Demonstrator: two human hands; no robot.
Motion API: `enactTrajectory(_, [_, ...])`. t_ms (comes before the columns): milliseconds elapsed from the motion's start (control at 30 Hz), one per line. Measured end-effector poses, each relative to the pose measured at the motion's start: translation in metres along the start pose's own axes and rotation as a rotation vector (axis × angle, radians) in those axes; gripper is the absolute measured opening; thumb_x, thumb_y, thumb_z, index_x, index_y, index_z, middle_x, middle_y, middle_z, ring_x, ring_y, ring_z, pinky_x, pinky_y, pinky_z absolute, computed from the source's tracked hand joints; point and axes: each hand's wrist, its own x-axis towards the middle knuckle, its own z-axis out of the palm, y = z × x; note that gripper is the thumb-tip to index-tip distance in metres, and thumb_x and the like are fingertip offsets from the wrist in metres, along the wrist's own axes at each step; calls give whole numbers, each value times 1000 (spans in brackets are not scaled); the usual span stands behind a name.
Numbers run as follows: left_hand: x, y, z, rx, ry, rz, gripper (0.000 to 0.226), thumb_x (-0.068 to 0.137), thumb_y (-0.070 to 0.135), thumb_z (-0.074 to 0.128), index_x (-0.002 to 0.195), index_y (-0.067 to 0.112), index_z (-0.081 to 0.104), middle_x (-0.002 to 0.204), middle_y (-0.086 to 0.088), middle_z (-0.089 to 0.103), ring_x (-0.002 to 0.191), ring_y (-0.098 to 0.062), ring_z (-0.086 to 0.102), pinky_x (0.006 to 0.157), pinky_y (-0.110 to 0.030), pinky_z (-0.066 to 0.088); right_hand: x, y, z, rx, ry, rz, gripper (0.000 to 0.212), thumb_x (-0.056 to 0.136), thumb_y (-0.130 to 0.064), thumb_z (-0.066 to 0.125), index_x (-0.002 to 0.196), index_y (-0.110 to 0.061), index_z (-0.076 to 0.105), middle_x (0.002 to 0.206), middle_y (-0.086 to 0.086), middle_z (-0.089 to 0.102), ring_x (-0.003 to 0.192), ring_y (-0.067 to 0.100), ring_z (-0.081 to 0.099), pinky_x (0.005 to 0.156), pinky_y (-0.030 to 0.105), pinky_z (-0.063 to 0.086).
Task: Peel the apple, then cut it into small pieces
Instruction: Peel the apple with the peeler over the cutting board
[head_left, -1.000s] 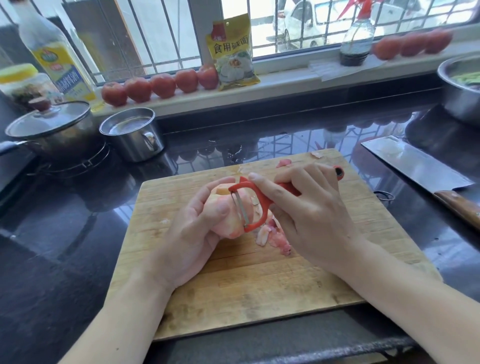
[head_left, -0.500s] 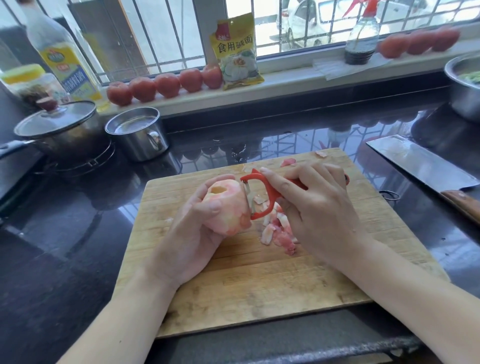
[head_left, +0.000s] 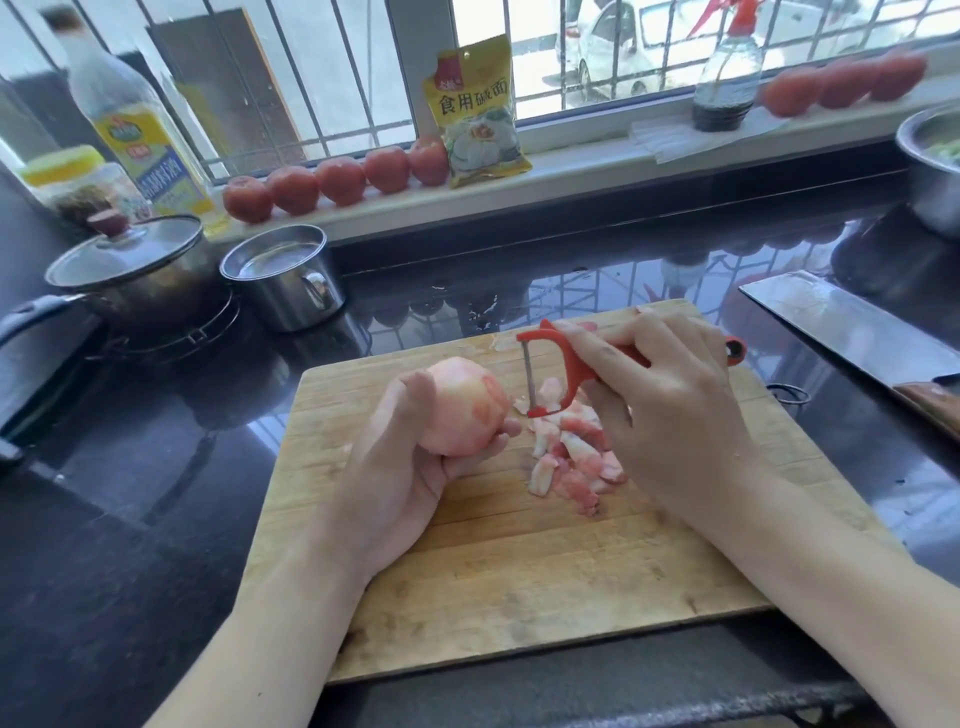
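Note:
A mostly peeled apple (head_left: 462, 408), pale pink with a few red skin patches, sits in my left hand (head_left: 400, 467), whose fingers and thumb curl round it just above the wooden cutting board (head_left: 498, 587). My right hand (head_left: 670, 415) grips a red Y-shaped peeler (head_left: 556, 374) by its handle. The peeler's blade stands upright a short gap to the right of the apple, not touching it. A heap of pink and white peelings (head_left: 571, 457) lies on the board under the peeler.
A cleaver (head_left: 841, 332) lies on the dark counter right of the board. A lidded pot (head_left: 130, 270) and a steel cup (head_left: 283, 275) stand at the back left. Tomatoes (head_left: 337, 179), a yellow packet, bottles and a steel bowl (head_left: 935, 166) line the back.
The peeler has lifted off the apple and moved right. My left hand has turned the apple and shifted it slightly left. More peelings lie on the board.

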Motion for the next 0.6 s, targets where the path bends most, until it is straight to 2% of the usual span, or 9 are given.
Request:
enactTrajectory(67, [1,-2,0,88,-5,12,113,67,63,87,143,-5,38,129,-30,62,112,-45,66,96,-55,57,-1,-9,-3,66,15,-95,35,94,-11,66,129,-17,70,96,5,66,93,27,59,90,46,40])
enactTrajectory(100, [1,-3,1,114,-8,16,114,64,63,89,143,-1,37,129,-30,63,111,-45,66,96,-57,56,-1,-13,-4,81,14,-141,35,95,-10,65,129,-16,69,95,5,67,92,29,61,89,46,41])
enactTrajectory(200, [-1,-2,2,142,-17,11,105,56,63,92,132,12,40,117,-21,71,100,-34,72,80,-44,62,0,-18,-5,76,19,-218,34,99,-11,61,131,-16,67,94,5,66,87,31,62,90,43,39])
enactTrajectory(333, [-3,-2,4,182,-33,14,107,52,59,95,131,13,39,109,-13,73,97,-26,73,76,-32,60,-1,-19,-7,60,23,-217,38,96,-8,64,133,-16,66,94,6,65,86,31,61,89,43,39])
enactTrajectory(467, [-2,-3,2,168,-32,13,100,55,53,97,130,13,44,112,-11,73,99,-26,73,77,-34,60,-2,-17,-3,60,8,-162,43,92,-2,64,132,-17,67,95,6,65,90,32,62,86,48,42])
enactTrajectory(600, [-2,-4,-1,140,-32,7,92,58,51,97,127,13,49,114,-11,72,100,-24,71,79,-37,61,-2,-15,-3,98,-6,-121,40,94,-5,62,132,-16,68,96,6,66,92,32,62,87,49,43])
